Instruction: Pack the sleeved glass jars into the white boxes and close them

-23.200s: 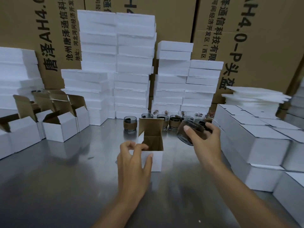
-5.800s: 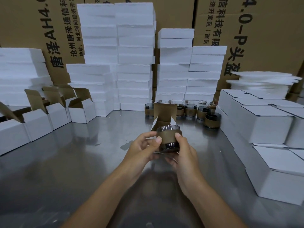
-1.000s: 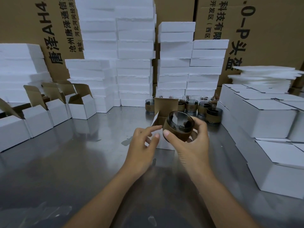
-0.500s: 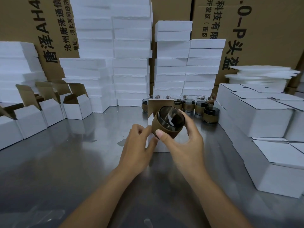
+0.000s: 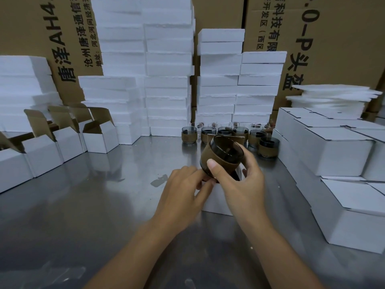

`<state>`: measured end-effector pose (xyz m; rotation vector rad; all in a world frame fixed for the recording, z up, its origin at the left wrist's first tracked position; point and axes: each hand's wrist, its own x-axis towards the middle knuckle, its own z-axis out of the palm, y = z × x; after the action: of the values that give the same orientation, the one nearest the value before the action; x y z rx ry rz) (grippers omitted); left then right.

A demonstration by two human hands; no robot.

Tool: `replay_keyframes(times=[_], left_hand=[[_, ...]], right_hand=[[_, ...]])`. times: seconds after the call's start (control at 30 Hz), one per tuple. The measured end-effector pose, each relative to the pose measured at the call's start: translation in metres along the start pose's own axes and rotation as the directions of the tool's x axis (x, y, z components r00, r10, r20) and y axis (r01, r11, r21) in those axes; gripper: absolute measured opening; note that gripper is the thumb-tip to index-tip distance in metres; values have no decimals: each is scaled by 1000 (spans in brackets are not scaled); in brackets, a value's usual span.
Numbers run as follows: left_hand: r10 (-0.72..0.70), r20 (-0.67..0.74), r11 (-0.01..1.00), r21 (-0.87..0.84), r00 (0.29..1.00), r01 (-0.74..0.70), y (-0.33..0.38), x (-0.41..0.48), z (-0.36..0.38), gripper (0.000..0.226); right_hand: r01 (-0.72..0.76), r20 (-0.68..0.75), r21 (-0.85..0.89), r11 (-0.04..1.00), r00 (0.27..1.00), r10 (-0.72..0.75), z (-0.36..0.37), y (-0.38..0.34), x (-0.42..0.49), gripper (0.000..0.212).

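held jar: dark smoked-glass jar in a brown cardboard sleeve (image 5: 220,158), held in the air, tilted, mouth facing up and away, base just over the open box
right hand: right hand (image 5: 241,184) grips the jar, thumb on the sleeve's near side, fingers wrapped round the far side
box: small white cardboard box (image 5: 216,202), standing on the desk at mid-front, mostly hidden by both hands
left hand: left hand (image 5: 183,192) at the box's near-left top edge, fingers bent, tips just under the jar base; gripping or only touching, cannot tell
waiting jars: row of sleeved dark jars (image 5: 267,147), upright behind the box, near the foam
closed boxes: stacked closed white boxes (image 5: 337,153) at right
open boxes: row of open white boxes with brown flaps up (image 5: 100,139) at left
foam: stacks of white foam slabs (image 5: 167,80) along the back
cartons: large brown cartons with black print (image 5: 325,28) behind the foam
desk: shiny grey steel desk (image 5: 83,215)
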<state>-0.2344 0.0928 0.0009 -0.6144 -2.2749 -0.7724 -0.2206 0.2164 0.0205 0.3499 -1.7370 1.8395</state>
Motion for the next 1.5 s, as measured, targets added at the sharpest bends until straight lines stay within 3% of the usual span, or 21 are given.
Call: replay_keyframes(times=[0.13, 0.23, 0.33, 0.43, 0.53, 0.73, 0.97, 1.17, 1.33, 1.4, 1.5], left_hand=[[10, -11, 1000, -14, 1000, -10, 2, 1, -1, 19], [3, -3, 1000, -26, 1000, -3, 2, 0, -2, 23], [18, 5, 1000, -16, 1000, -18, 2, 0, -2, 22], [44, -9, 999, -13, 999, -44, 1, 1, -2, 15], [46, -28, 999, -22, 999, -46, -1, 1, -1, 13], [60, -49, 998, -20, 997, -61, -4, 0, 0, 19], [82, -55, 996, -41, 995, -84, -6, -1, 1, 20], [117, -66, 992, -29, 991, -119, -7, -1, 0, 18], [110, -52, 993, -28, 993, -111, -8, 0, 0, 11], [97, -51, 993, -65, 994, -100, -7, 0, -1, 12], [-16, -54, 974, -225, 998, 4, -5, 1, -3, 19]], right_hand=[[16, -34, -24, 1000, 999, -17, 1, 0, 0, 50], [47, -77, -80, 996, 996, -53, 1, 1, -1, 63], [123, -60, -213, 969, 989, -139, 0, 1, -2, 72], [189, 1, -399, 897, 979, -205, -1, 3, -3, 53], [161, 10, -480, 862, 984, -178, -1, 5, -3, 34], [128, 44, -572, 810, 991, -126, -2, 6, -2, 32], [143, 156, -594, 792, 986, -62, -4, 9, -2, 12], [215, 251, -717, 663, 967, -42, -8, 15, -1, 38], [265, 317, -733, 626, 948, -30, -8, 15, -1, 59], [252, 286, -698, 670, 956, -61, -6, 14, -1, 54], [151, 38, -467, 871, 988, -151, -1, 10, -1, 31]])
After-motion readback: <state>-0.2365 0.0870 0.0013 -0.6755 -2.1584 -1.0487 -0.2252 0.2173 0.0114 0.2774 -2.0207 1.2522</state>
